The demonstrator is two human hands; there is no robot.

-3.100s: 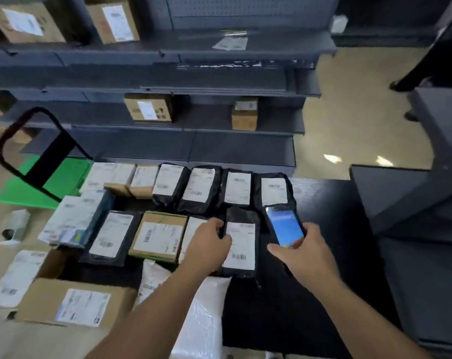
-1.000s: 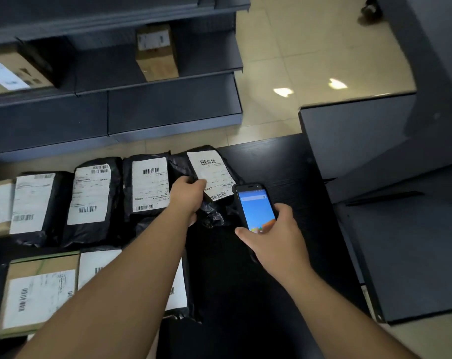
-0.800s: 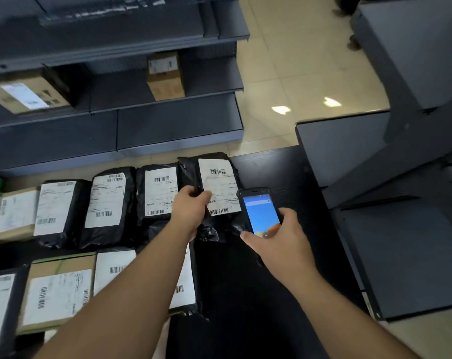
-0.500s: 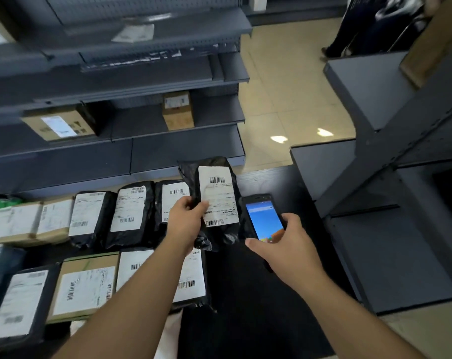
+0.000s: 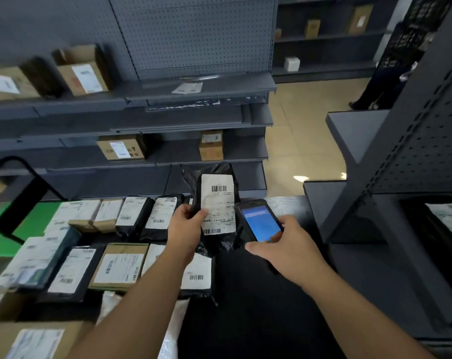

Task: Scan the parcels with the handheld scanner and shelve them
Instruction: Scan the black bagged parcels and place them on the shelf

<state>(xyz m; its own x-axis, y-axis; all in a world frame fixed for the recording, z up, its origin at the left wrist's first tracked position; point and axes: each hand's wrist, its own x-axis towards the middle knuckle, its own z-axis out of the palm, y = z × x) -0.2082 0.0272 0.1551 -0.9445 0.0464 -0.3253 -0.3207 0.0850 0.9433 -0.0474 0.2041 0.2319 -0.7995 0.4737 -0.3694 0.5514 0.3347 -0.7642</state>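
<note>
While your left hand (image 5: 184, 230) pinches the black parcel (image 5: 214, 203) by one edge, lifted above the rows on the table (image 5: 258, 307), your right hand (image 5: 284, 246) grips the handheld scanner (image 5: 258, 220) just beside its label (image 5: 218, 204). Risks: the slack bag creases the barcode — a misread; the one-edged grip slips; a neighbouring label scans instead.
</note>
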